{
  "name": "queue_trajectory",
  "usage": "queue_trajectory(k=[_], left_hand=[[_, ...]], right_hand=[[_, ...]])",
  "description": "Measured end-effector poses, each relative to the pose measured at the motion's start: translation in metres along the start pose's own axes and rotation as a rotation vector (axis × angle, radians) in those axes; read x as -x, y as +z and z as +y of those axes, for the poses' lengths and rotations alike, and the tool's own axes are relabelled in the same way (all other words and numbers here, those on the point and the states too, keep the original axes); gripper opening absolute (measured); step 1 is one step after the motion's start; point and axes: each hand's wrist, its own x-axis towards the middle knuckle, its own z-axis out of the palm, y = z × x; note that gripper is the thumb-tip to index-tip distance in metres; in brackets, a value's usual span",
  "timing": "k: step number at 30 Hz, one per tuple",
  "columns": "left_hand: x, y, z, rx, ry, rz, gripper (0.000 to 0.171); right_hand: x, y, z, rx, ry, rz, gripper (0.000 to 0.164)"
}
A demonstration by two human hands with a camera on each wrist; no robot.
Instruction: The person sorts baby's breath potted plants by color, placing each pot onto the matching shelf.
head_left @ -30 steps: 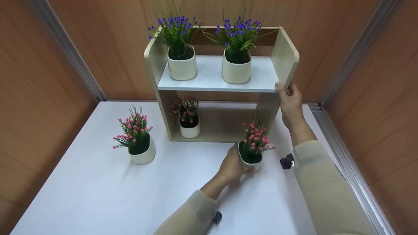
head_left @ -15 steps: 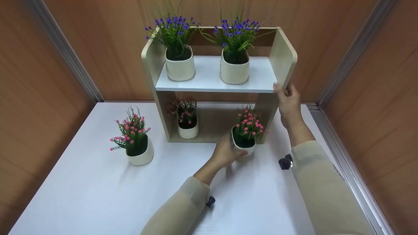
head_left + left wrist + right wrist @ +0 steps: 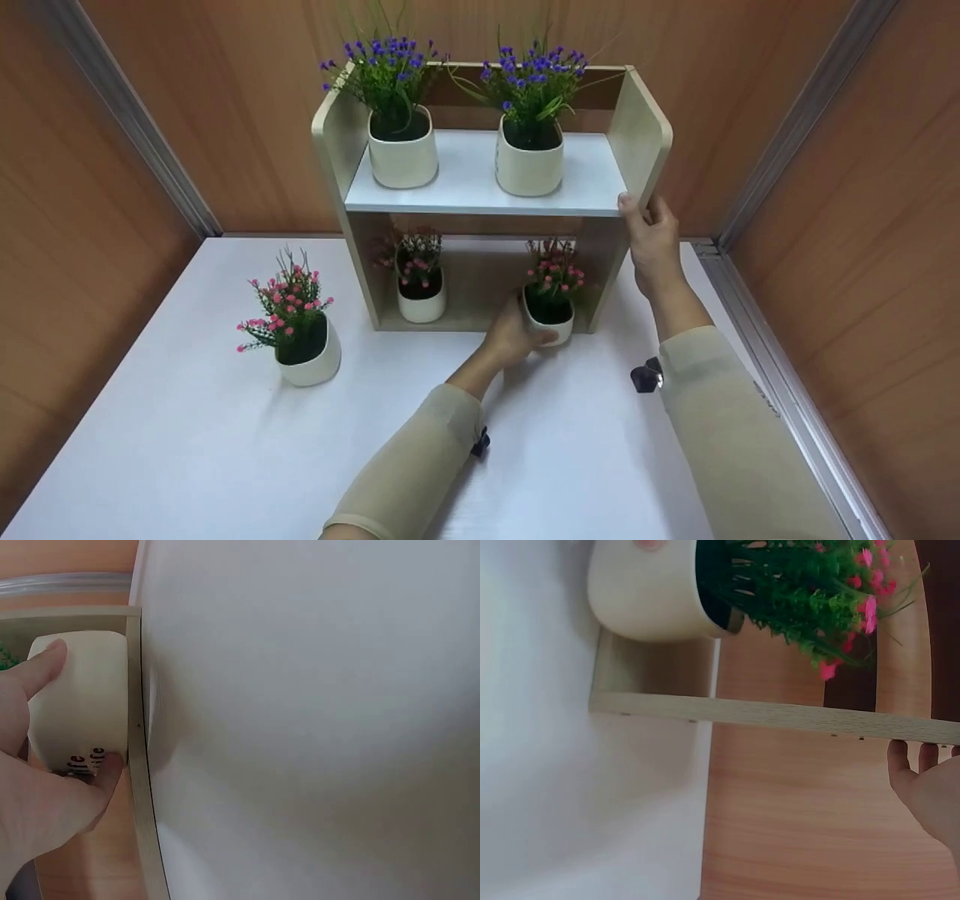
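My left hand (image 3: 511, 334) grips the white pot of an artificial plant with pink flowers (image 3: 551, 304), at the right front of the lower shelf compartment. In the left wrist view the pot (image 3: 82, 705) lies between thumb and fingers, dark lettering on its side, close to the board's front edge. My right hand (image 3: 655, 244) holds the right side panel of the wooden shelf (image 3: 472, 169), thumb at the upper board's front corner. In the right wrist view fingertips touch the outer face of that panel (image 3: 780, 715). Another pink-flowered pot (image 3: 421, 304) stands at the lower left.
Two pots with purple flowers (image 3: 403, 161) (image 3: 529, 165) stand on the upper board. A third pink-flowered pot (image 3: 311, 360) sits on the white table (image 3: 187, 435) left of the shelf. Wood-patterned walls (image 3: 847, 225) with metal strips enclose the table.
My left hand has carried the pink-flowered pot leftward and away from me, from in front of the shelf into the lower compartment's right front. The right hand keeps its hold on the side panel.
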Motion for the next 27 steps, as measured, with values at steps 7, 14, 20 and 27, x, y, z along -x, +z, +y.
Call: queue_trajectory(k=[7,14,20,27], left_hand=[[-0.010,-0.001,0.003,-0.063,0.019,-0.038,0.101],[-0.018,0.002,0.004,-0.113,-0.010,-0.062,0.100],[-0.027,0.006,0.004,-0.147,0.018,-0.059,0.095],[-0.032,0.008,0.003,-0.113,0.018,-0.053,0.097]], right_hand=[[0.000,-0.002,0.000,0.025,0.006,-0.001,0.078],[0.002,-0.001,0.001,0.024,0.007,0.007,0.077],[0.002,0.000,0.004,0.023,-0.007,0.009,0.076],[0.000,0.000,0.003,0.042,0.015,0.021,0.078]])
